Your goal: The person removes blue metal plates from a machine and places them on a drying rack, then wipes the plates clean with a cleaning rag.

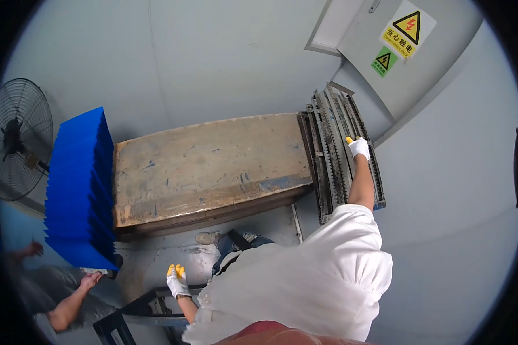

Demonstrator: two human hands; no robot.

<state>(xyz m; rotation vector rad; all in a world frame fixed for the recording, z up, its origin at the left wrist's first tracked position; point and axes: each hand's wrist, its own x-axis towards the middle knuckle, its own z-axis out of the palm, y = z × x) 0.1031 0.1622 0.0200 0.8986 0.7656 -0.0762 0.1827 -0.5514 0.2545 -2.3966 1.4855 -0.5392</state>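
Observation:
My right hand (358, 148), in a white glove with yellow fingertips, reaches out to the metal racks with toothed rails (331, 146) at the table's right end. Its fingers close on a rail of the nearest rack, though the grip itself is partly hidden. My left hand (177, 280), gloved the same way, is low beside my body with fingers slightly bent and apart, and nothing shows in it. Just below it is a dark metal frame (149, 319).
A worn brown worktable (213, 164) stands ahead. At its left end rises a stack of blue panels (77, 190), with a co-worker's hand (91, 280) at its lower edge. A large fan (18, 138) is behind it. A door with warning signs (406, 34) is at the upper right.

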